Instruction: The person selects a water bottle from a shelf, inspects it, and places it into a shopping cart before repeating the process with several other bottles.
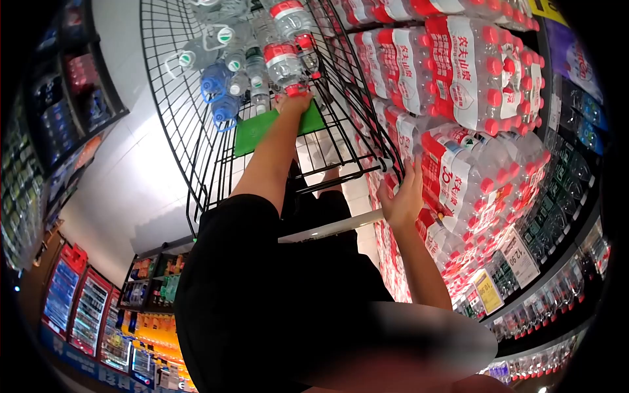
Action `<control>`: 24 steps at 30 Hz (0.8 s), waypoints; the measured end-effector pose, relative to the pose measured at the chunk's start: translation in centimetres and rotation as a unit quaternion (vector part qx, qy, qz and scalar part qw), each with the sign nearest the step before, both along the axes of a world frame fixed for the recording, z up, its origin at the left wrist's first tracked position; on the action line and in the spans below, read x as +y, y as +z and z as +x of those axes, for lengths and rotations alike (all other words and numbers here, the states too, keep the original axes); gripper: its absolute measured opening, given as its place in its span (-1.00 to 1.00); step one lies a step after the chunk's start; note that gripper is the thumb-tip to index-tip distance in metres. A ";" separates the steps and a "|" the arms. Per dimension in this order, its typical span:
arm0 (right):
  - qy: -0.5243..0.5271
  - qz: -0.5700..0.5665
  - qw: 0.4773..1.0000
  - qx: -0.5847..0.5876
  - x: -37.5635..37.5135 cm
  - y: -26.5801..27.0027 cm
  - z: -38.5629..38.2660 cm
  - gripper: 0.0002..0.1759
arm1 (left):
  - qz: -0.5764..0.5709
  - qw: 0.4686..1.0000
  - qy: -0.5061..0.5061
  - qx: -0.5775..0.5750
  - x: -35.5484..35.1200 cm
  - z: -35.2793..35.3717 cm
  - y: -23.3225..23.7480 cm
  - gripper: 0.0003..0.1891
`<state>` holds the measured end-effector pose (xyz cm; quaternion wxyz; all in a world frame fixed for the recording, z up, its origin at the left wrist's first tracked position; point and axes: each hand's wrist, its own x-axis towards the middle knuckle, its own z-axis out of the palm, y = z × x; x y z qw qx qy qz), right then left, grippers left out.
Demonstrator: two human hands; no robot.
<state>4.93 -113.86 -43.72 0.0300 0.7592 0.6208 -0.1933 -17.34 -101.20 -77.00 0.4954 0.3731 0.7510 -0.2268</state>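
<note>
Head view: your left hand (295, 103) is down in the cart (362, 85), right at a red-capped bottle!
That bottle (284, 69) lies inside the cart, just beyond the green panel (254, 133); your left fingers touch its cap, but whether they're clamped, you cannot tell from here. Your right hand (403, 200) is at the end of the cart's handle (334, 228), thumb and fingers spread apart. Looks like smooth, thin plastic: probably weighty if full, soft-walled, slippery when wet, hardly fragile. Best hold: the stiff neck, with support under the body. To the cart's right, the packs (455, 72) read 农夫山泉; a white price tag (521, 255) shows 12.90.
</note>
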 end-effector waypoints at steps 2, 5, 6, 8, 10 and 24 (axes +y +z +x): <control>0.013 -0.013 1.000 0.003 0.2 -0.1 0.1 -0.21 | -0.009 0.997 0.056 0.049 0.5 0.7 -1.3 0.40; 0.010 -0.016 1.000 0.019 0.5 0.0 0.1 -0.22 | 0.025 0.982 0.172 0.070 0.0 0.2 -1.8 0.34; 0.019 -0.006 1.000 0.015 0.4 -0.1 0.2 -0.22 | 0.042 0.972 0.214 0.083 0.0 0.3 -1.5 0.25; 0.020 -0.003 1.000 0.016 0.3 -0.1 0.3 -0.23 | 0.073 0.967 0.232 0.079 -0.2 0.1 -0.7 0.13; 0.021 0.004 1.000 0.017 0.1 -0.1 0.3 -0.23 | 0.108 0.962 0.236 0.083 -0.5 -0.3 -1.5 0.00; -0.006 0.001 0.999 0.037 0.0 0.4 0.6 -0.29 | 0.102 0.943 0.302 -0.097 -1.2 -3.5 -1.1 -0.43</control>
